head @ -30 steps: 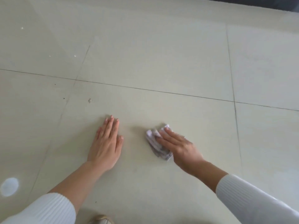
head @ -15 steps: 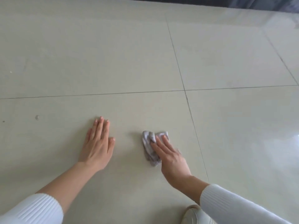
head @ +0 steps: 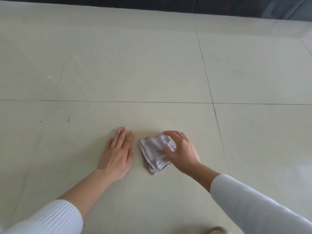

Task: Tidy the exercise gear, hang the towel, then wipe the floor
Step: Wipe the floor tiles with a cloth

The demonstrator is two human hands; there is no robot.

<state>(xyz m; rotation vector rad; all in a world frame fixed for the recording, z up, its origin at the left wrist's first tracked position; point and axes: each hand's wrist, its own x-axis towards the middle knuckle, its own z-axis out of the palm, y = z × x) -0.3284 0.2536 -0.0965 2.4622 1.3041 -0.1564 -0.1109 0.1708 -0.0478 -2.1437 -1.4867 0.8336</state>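
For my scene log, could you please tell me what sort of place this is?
Probably an indoor room: large pale floor tiles with grout lines, and a dark band along the far edge. Which room is unclear.

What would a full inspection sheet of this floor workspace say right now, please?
Surface: pale tiled floor, glossy, with dark grout lines.
Job's things: crumpled grey cloth lying on the floor.
Clutter: small speck left of the hands; a few tiny dots further left.
Hands: left hand flat on the floor, fingers straight; right hand grips the cloth's right side.
Cables: nothing seen.
Surroundings: dark strip along the far edge; shoe tip at the bottom edge.
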